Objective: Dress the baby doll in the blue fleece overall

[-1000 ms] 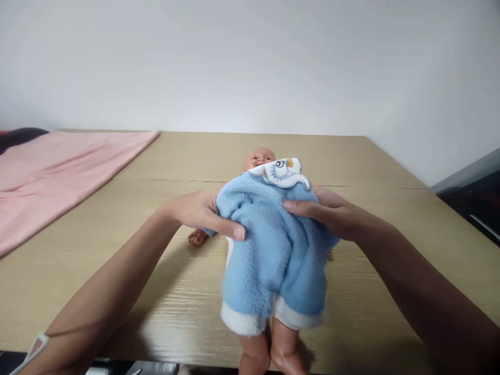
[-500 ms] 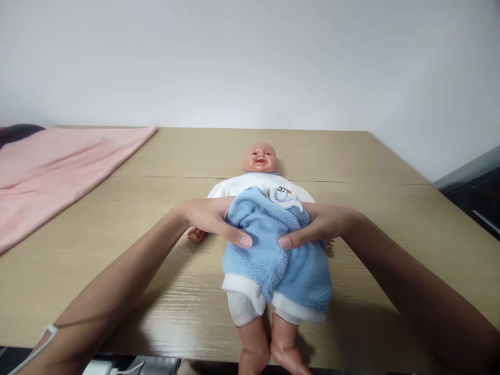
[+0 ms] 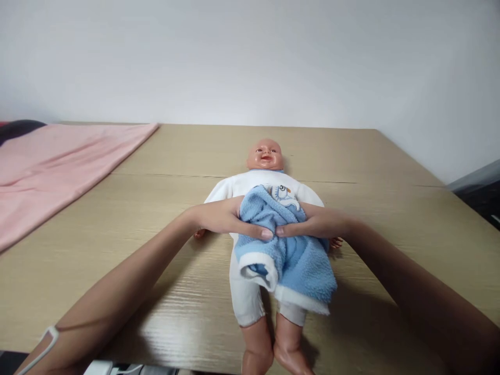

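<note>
A baby doll (image 3: 252,179) in a white body suit lies on its back on the table, head away from me and feet at the near edge. Over its belly and upper legs is a fuzzy blue baby garment (image 3: 308,265) with white cuffs and an embroidered bird. My left hand (image 3: 222,217) grips the garment from the left, its fingers hidden beneath the cloth and its thumb on top. From the right, my right hand (image 3: 318,221) holds it the same way. The two thumbs nearly meet over the bunched cloth.
The wooden table (image 3: 175,156) reaches back to a pale wall (image 3: 250,62). A pink cloth (image 3: 66,166) covers its left side, with something black (image 3: 23,127) behind it. White and grey items with a cable (image 3: 128,370) show at the near edge.
Both hands have drawn closer together, bunching the blue garment narrower. Its left leg opening has risen off the doll's leg, showing more of the white suit. The view has shifted slightly.
</note>
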Demonstrator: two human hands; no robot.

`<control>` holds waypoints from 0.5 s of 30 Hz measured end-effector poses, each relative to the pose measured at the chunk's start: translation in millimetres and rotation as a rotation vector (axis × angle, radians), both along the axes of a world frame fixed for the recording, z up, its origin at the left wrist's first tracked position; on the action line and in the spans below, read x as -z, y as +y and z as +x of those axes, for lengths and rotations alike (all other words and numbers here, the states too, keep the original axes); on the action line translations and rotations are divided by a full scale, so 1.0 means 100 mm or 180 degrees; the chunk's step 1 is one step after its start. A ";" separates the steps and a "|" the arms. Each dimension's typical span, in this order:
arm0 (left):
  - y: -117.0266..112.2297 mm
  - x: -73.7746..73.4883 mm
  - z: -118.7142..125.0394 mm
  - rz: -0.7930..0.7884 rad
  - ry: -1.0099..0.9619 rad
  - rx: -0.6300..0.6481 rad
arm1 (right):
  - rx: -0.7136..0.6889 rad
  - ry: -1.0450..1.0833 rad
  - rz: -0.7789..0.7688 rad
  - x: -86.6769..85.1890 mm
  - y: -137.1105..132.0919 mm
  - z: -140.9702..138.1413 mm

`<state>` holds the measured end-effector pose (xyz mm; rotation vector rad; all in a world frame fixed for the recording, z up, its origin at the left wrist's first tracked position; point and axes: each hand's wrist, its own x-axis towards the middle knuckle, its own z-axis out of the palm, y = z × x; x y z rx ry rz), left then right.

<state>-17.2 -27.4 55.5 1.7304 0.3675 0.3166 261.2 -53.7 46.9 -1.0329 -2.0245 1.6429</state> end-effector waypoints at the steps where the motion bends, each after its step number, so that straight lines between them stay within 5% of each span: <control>1: 0.01 0.02 0.00 0.0005 -0.0012 -0.0126 | 0.0111 0.0010 0.0027 0.01 0.02 0.01; 15: 0.12 0.14 -0.09 -0.0187 -0.0287 -0.0893 | 0.0776 0.0885 -0.0160 0.01 0.01 -0.03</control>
